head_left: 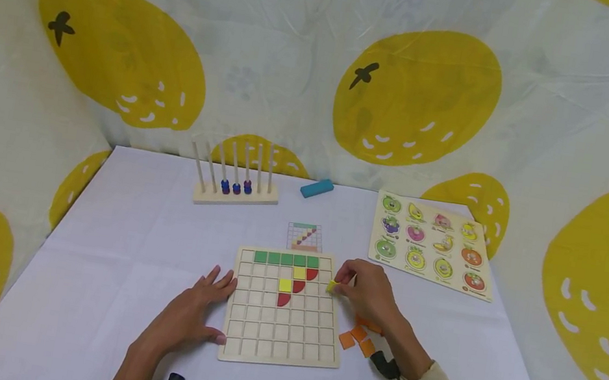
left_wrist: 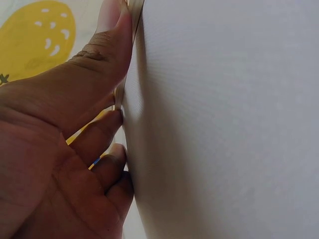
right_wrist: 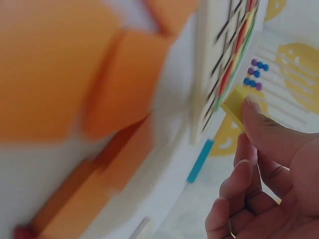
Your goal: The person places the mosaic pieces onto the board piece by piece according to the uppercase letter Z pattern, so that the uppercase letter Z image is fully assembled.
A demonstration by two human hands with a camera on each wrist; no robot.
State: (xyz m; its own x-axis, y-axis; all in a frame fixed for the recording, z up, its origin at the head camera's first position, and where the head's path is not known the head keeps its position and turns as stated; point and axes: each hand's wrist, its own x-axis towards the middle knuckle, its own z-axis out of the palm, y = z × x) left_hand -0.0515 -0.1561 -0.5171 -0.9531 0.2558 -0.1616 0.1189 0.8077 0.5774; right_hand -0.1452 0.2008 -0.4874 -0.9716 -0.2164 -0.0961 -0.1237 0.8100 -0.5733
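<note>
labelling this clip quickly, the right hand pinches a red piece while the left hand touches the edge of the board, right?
Not quite: the piece the right hand pinches is yellow, not red, as the right wrist view shows. The left hand does touch the edge of the board.

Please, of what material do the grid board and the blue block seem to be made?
The grid board looks like matte, light wood, perhaps plywood: face and edge are pale beige, without shine. The blue block could be painted wood or plastic, rather matte: its colour is even, but it is too small to show any grain.
</note>
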